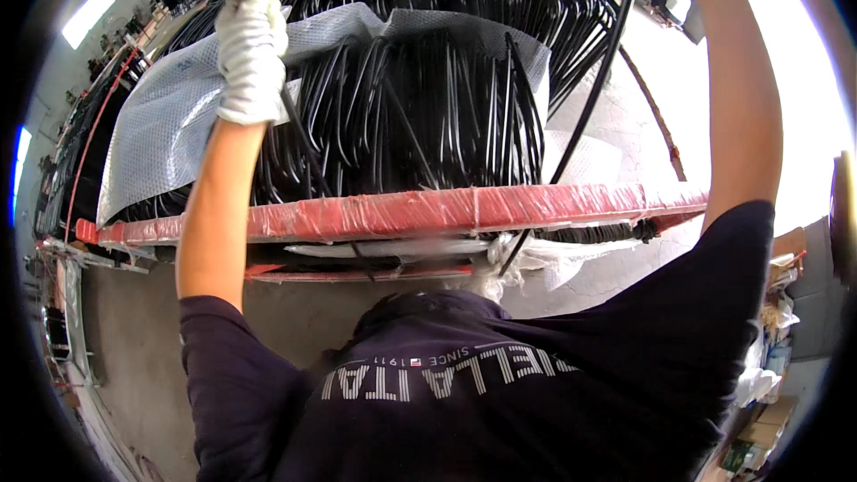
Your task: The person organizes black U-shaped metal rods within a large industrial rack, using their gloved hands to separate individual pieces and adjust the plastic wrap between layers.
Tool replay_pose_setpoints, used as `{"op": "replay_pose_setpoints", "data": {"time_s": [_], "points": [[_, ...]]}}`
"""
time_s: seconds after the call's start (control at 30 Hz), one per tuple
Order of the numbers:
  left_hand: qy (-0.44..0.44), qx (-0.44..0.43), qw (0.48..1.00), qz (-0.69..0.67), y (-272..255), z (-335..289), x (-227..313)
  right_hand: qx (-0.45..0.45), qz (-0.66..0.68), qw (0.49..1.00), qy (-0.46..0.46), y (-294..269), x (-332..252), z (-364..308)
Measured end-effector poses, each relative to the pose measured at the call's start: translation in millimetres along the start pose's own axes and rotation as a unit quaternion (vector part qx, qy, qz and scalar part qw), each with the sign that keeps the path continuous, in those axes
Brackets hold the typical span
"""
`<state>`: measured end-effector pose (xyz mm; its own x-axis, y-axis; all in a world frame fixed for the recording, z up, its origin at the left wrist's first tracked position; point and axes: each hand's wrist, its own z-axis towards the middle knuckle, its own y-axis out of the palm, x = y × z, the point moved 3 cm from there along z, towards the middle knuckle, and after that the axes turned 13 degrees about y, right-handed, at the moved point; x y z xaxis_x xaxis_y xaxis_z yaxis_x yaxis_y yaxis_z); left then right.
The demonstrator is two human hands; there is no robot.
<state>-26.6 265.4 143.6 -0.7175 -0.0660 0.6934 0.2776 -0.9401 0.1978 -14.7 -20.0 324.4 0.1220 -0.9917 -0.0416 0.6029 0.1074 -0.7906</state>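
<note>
My left hand (253, 46), in a white knit glove, is raised at the upper left, its fingers closed round a thin black tube (302, 136). The tube's end shows above the fist, and its length runs down past the wrist. My right arm (743, 94) reaches up to the top edge, where the hand is almost wholly cut off and its fingers are hidden. Nearby, another long black tube (585, 116) slants from the top edge down past the red rail. Beyond my hands lies a dense mass of bent glossy black tubes (411, 116), partly covered by bubble wrap (170, 129).
A red rail (384, 217) wrapped in clear film crosses in front of me. Crumpled clear plastic (504, 259) hangs from it. More racks stand at the left. Another person (676, 4) is at the far upper right. Boxes and bags (768, 419) lie at the lower right.
</note>
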Motion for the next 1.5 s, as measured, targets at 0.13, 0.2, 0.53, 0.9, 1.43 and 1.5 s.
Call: {"op": "replay_pose_setpoints", "data": {"time_s": [0.13,0.2,0.53,0.9,1.43,1.5], "points": [[-0.036,0.018,0.997,-0.070,4,81,8,-0.006,-0.004,1.000,0.003,-1,0,-6],[-0.013,0.019,0.997,-0.074,1,122,8,-0.008,-0.003,1.000,0.008,-1,0,-6],[0.020,-0.032,0.995,-0.097,-5,185,5,0.004,0.011,0.998,0.055,-13,9,-13],[-0.012,-0.156,0.979,-0.133,114,126,3,0.094,0.389,0.902,0.163,-49,102,-96],[-0.028,-0.224,0.962,-0.156,331,76,-35,0.158,0.624,0.737,0.207,-28,170,-191],[-0.028,-0.229,0.960,-0.159,348,74,-38,0.156,0.638,0.724,0.210,-23,169,-195]]}}
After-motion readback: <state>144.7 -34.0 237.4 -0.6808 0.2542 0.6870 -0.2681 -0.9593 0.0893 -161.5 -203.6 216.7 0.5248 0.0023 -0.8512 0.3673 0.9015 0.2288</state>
